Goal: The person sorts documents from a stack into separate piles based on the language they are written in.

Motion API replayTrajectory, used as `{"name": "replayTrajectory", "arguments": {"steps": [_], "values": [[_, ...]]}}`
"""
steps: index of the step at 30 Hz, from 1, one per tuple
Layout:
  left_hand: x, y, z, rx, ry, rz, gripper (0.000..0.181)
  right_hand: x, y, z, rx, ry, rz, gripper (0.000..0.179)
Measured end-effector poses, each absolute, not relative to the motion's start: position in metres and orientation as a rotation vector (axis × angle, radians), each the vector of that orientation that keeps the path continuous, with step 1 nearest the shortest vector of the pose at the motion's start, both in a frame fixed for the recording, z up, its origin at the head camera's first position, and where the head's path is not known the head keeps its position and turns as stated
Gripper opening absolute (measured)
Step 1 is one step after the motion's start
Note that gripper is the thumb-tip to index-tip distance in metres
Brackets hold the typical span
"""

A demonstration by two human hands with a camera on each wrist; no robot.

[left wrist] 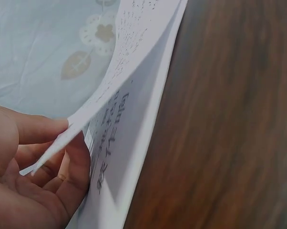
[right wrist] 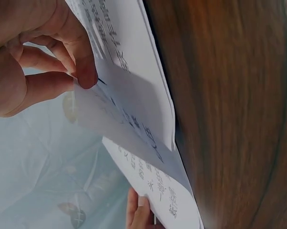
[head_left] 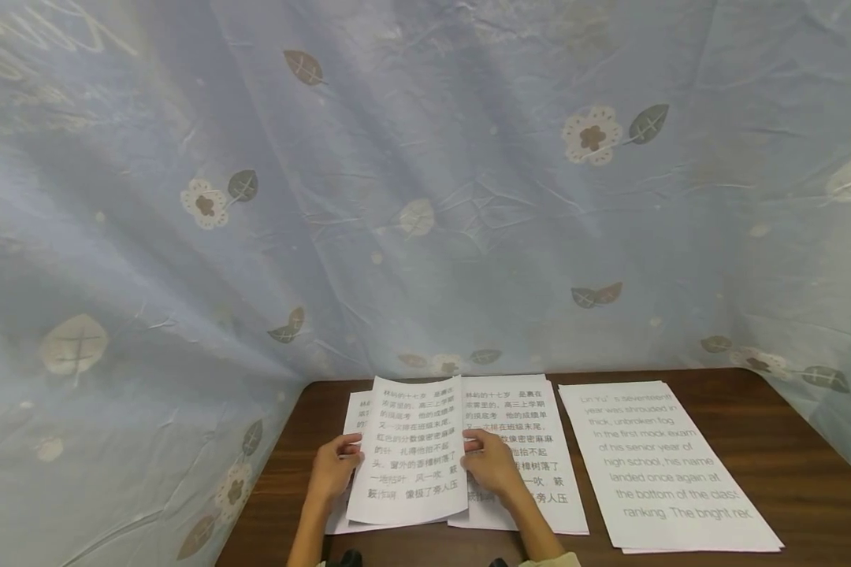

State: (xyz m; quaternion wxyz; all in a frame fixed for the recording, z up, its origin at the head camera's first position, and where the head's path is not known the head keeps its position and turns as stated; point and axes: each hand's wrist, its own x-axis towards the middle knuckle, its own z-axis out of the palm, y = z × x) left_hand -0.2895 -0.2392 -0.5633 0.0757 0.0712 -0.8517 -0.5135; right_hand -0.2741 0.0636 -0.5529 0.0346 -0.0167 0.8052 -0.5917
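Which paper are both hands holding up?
The curved sheet with Chinese writing, lifted between the left hand and right hand. The left stack, middle stack and English stack lie on the table.

One left hand [head_left: 332, 472], one right hand [head_left: 492, 466] and one raised Chinese-printed sheet [head_left: 413, 453] show at the lower middle of the head view. Two Chinese-printed paper stacks [head_left: 532, 457] lie there; one English-printed paper stack [head_left: 663, 465] lies lower right, on one wooden tabletop [head_left: 787, 472].
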Motion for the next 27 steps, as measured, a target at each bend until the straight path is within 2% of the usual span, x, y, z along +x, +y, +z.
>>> {"name": "replayTrajectory", "arguments": {"steps": [27], "values": [[-0.277, -0.295, -0.553, 0.317, -2.586, -1.578, 0.039, -0.271, 0.013, -0.555, -0.229, 2.460, -1.854, 0.056]]}}
